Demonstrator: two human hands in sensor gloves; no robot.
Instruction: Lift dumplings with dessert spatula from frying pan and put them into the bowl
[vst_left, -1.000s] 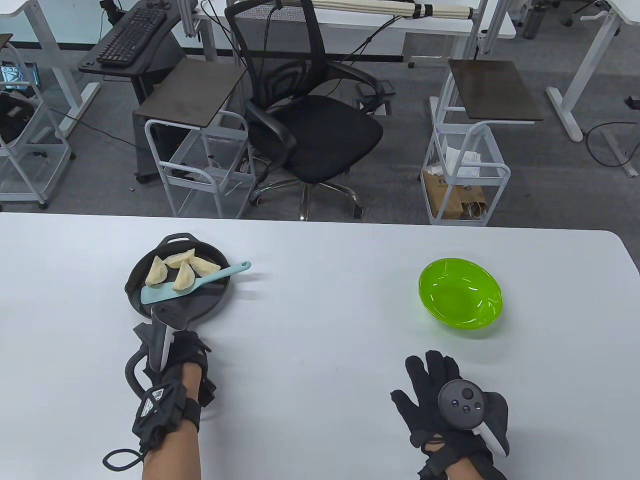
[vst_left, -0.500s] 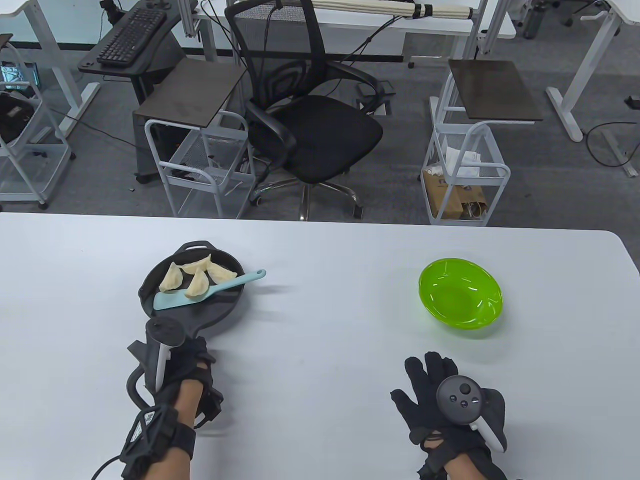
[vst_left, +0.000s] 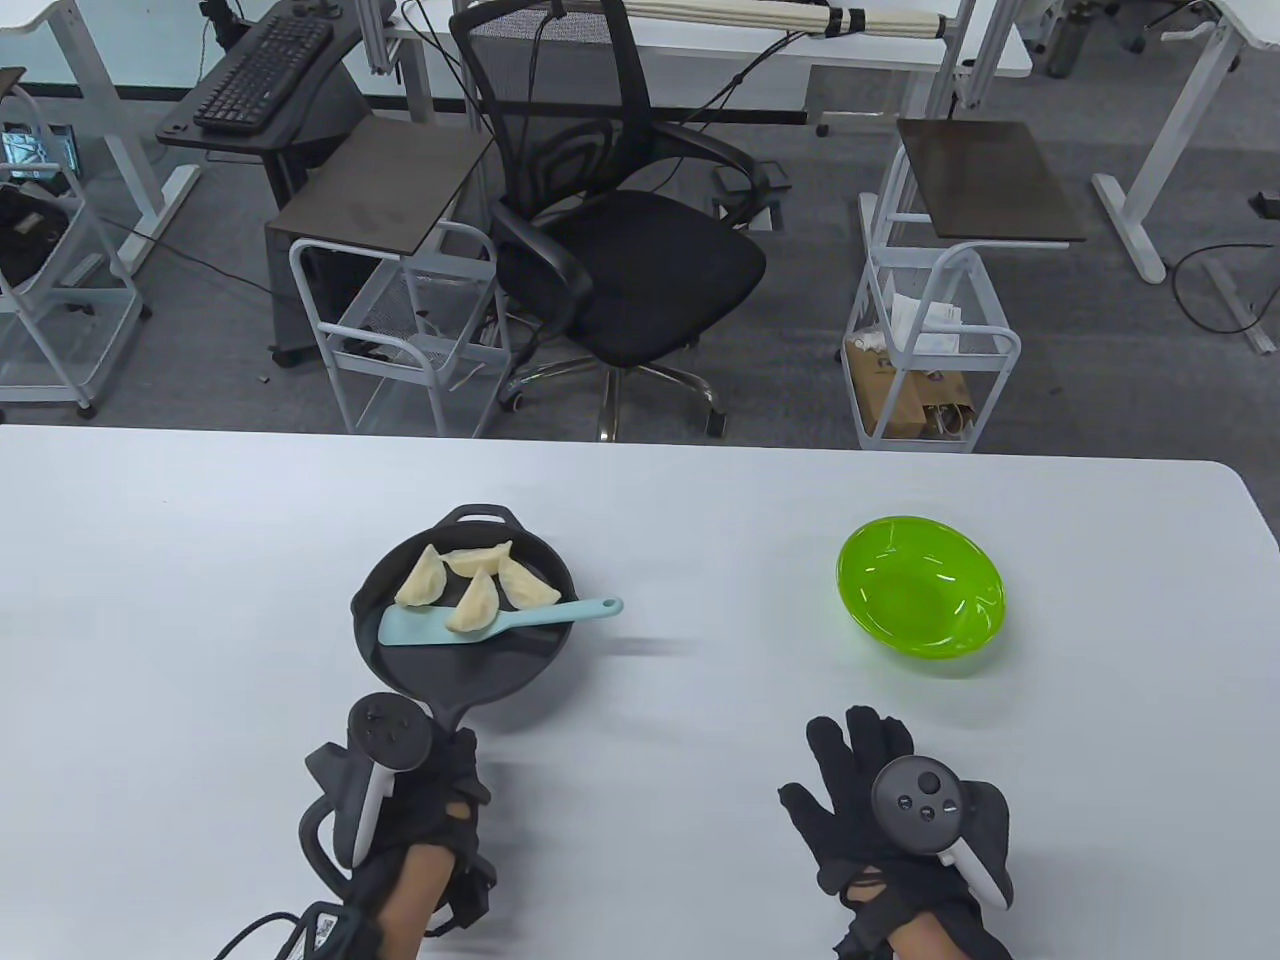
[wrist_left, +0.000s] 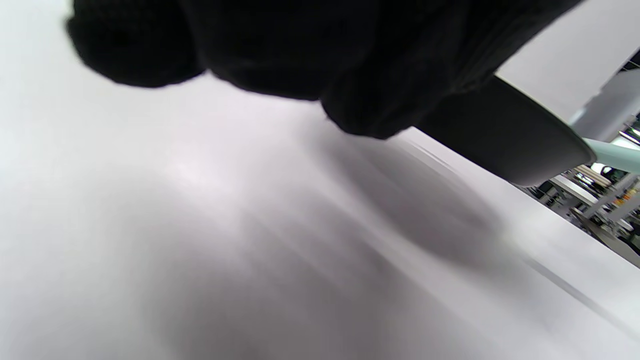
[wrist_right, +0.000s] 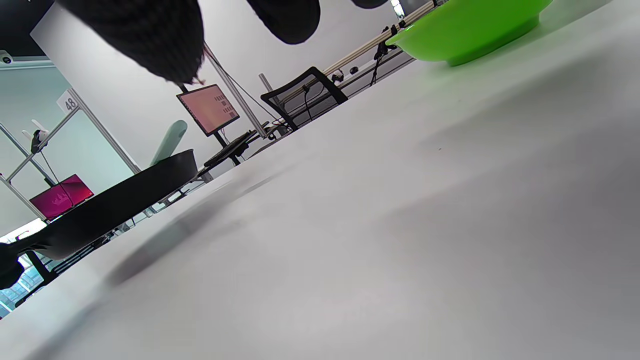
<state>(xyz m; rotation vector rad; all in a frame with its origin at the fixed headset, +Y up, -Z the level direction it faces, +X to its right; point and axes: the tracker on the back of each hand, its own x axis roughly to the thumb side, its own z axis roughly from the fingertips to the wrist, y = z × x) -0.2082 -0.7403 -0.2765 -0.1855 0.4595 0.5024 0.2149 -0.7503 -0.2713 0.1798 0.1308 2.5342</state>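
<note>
A black frying pan (vst_left: 500, 670) hangs a little above the white table, left of centre. My left hand (vst_left: 430, 790) grips its handle from below. Inside lie several pale dumplings (vst_left: 475, 585). A light blue dessert spatula (vst_left: 500, 622) rests across the pan, one dumpling on its blade, its handle sticking out to the right. The green bowl (vst_left: 920, 585) stands empty on the right. My right hand (vst_left: 870, 790) lies flat on the table below the bowl, fingers straight. The right wrist view shows the pan (wrist_right: 115, 205) lifted off the table and the bowl (wrist_right: 465, 30).
The table's far edge (vst_left: 640, 445) runs behind the pan and bowl. Beyond it stand a black office chair (vst_left: 620, 240) and white wire carts (vst_left: 930, 340). Bare white table surface (vst_left: 700, 600) lies between the pan and the bowl.
My left hand has carried the pan, with dumplings and spatula, to the right and slightly nearer me. The right hand and the bowl have stayed put.
</note>
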